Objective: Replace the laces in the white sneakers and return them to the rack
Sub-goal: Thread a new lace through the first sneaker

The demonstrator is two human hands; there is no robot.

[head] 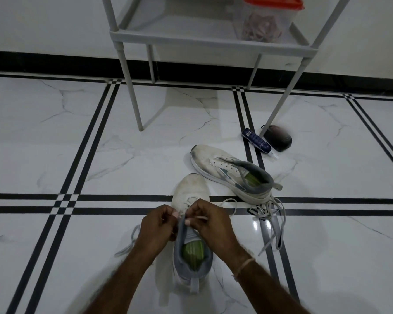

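Both hands close together over the near sneaker (188,191): left hand (159,225) and right hand (211,223) each pinch a pale lace (126,247) at the top of the tongue, fingers curled, knuckles almost touching. Shoe sits toe-away on the floor (55,143), heel toward the person, green insole showing. One end of the lace trails out on the floor to the left of the shoe; lower eyelets are hidden by the hands, so cannot tell how many rows are threaded, nor whether the lace is going in or coming out. Far sneaker (225,168) lies just beyond, to the right, angled, eyelets bare, no lace in it. Loose laces (272,214) in a tangle touching its heel. Rack (191,39) stands farther back against the wall; lower shelf holds a clear tub (266,23) with an orange lid, no shoes on it. Blue tube (255,141) and dark round object (278,138) rest by the rack's right front leg. Judgement: roughly mid-task at best. One shoe in hand, second wholly unlaced, return to rack not yet begun.
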